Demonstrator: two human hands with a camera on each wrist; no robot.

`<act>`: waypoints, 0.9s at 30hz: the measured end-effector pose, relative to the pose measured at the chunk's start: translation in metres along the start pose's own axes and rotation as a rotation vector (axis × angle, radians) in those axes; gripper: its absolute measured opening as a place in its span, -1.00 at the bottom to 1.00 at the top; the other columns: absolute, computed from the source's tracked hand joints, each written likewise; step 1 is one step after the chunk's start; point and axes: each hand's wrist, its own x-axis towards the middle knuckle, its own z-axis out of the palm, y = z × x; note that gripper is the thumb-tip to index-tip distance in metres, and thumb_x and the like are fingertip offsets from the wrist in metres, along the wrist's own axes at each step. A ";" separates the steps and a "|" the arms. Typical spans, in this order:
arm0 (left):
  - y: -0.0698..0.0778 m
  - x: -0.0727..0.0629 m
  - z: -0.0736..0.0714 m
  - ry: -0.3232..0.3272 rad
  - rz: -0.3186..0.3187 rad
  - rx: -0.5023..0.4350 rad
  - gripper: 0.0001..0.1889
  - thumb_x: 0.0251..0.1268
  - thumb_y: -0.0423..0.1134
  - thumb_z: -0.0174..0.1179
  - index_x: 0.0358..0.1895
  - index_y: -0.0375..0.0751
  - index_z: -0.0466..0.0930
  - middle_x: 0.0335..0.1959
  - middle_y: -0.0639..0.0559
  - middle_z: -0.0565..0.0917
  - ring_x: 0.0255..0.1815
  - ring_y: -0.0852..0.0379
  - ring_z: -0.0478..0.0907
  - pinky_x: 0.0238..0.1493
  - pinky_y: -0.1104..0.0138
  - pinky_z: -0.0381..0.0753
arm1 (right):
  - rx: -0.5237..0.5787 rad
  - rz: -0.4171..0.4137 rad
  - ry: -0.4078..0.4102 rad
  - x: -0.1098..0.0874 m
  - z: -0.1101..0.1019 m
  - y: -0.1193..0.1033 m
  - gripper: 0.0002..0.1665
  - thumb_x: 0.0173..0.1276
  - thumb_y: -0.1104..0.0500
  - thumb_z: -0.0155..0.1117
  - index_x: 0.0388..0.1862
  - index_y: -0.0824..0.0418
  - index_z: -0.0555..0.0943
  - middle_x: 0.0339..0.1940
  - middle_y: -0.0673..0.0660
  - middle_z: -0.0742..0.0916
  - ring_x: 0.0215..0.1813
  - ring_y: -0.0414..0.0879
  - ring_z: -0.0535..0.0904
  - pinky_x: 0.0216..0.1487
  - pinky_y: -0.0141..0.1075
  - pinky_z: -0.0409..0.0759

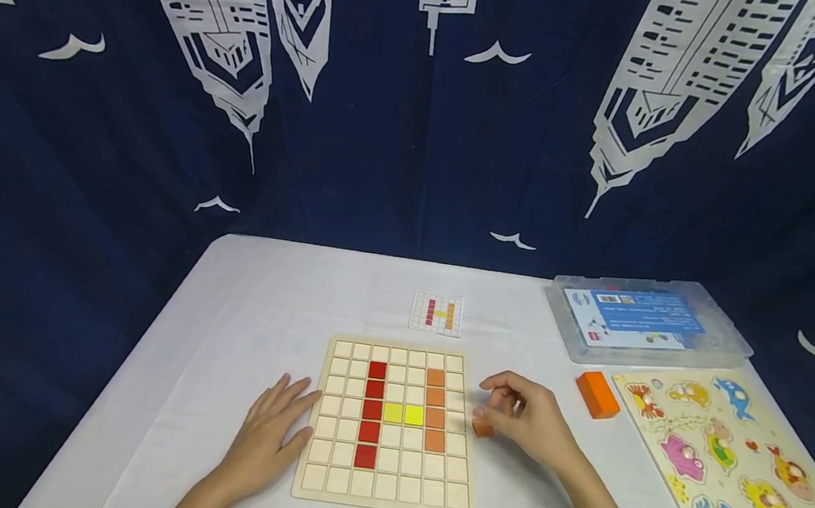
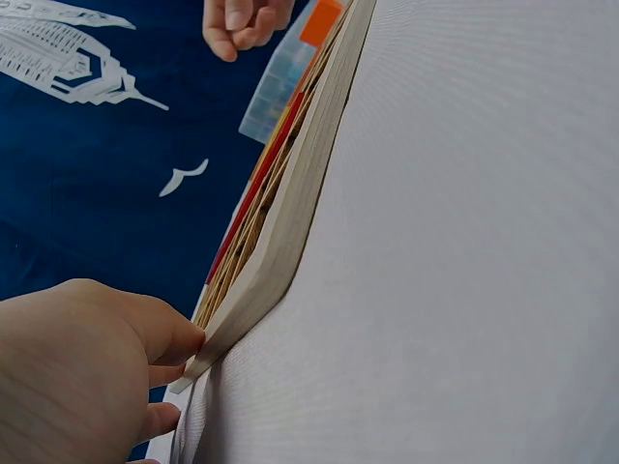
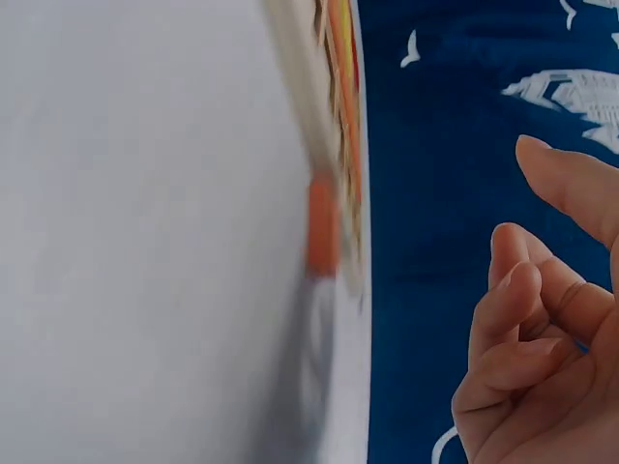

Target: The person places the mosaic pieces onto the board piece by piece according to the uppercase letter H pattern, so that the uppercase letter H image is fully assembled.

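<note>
A pale wooden grid board [image 1: 384, 486] lies on the white table. It bears a column of red squares [image 1: 371, 409], a column of orange squares [image 1: 435, 418] and two yellow squares [image 1: 403, 414] between them. Along its left edge rests my left hand [image 1: 267, 438], fingers extended; the left wrist view shows the thumb [image 2: 174, 333] touching the board's rim. Just off the right edge sits a small orange cube [image 1: 483, 426]. Over it hovers my right hand [image 1: 535, 419], its fingers loosely bent. A gap shows between that hand [image 3: 542, 338] and the cube [image 3: 324, 227] in the right wrist view.
Behind the board lies a small card [image 1: 437, 314] printed with a similar coloured grid. To the right are an orange block [image 1: 598, 395], a puzzle board with animal pictures [image 1: 739, 459] and a clear plastic box [image 1: 649, 319]. A dark curtain [image 1: 388, 160] hangs behind the table.
</note>
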 end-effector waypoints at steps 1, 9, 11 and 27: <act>0.000 0.000 -0.001 -0.003 -0.002 0.000 -0.49 0.29 -0.29 0.20 0.33 -0.17 0.46 0.45 -0.16 0.36 0.55 -0.27 0.03 0.48 -0.21 -0.06 | 0.004 0.011 0.001 -0.001 -0.002 0.003 -0.69 0.06 0.27 0.53 -0.20 0.27 0.65 -0.52 -0.08 0.57 -0.51 -0.30 0.37 -0.54 -0.45 0.36; 0.001 0.000 -0.003 -0.002 0.008 0.001 -0.49 0.30 -0.29 0.18 0.34 -0.16 0.45 0.45 -0.15 0.35 0.55 -0.28 0.03 0.47 -0.21 -0.06 | 0.080 0.069 -0.016 -0.012 -0.005 0.022 -0.69 0.06 0.34 0.50 -0.18 0.30 0.65 -0.50 -0.02 0.60 -0.53 -0.32 0.36 -0.54 -0.47 0.37; 0.001 0.000 -0.002 -0.002 0.008 -0.003 -0.49 0.30 -0.29 0.18 0.34 -0.16 0.45 0.45 -0.15 0.35 0.55 -0.29 0.03 0.47 -0.22 -0.06 | 0.083 0.068 -0.021 -0.013 -0.005 0.025 -0.69 0.06 0.33 0.50 -0.19 0.30 0.65 -0.51 -0.02 0.59 -0.54 -0.32 0.36 -0.55 -0.46 0.36; 0.000 0.000 0.000 -0.008 -0.008 -0.002 -0.49 0.29 -0.29 0.20 0.34 -0.17 0.45 0.46 -0.16 0.35 0.56 -0.26 0.03 0.48 -0.20 -0.08 | 0.072 0.102 -0.064 -0.016 0.000 0.037 -0.67 0.02 0.26 0.56 -0.21 0.23 0.66 -0.51 -0.03 0.59 -0.53 -0.32 0.37 -0.52 -0.46 0.38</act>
